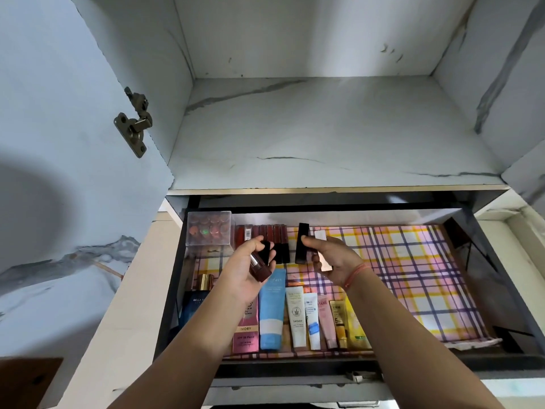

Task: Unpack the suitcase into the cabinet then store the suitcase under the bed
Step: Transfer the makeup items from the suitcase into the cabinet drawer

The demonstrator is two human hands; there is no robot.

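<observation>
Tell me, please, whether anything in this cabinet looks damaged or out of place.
The checked liner is rumpled and frayed at the front right corner of the drawer, and the back wall above bears a few dark scuffs. The tubes lie in a tidy row.

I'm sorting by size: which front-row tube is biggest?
The blue tube, beside the pink IVORY box; it is longer and wider than the smaller tubes to its right.

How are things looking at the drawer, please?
Left grip holds dark red lipstick. Right grip pinches black tube, holds pale tube. Drawer open, nothing blocking.
</observation>
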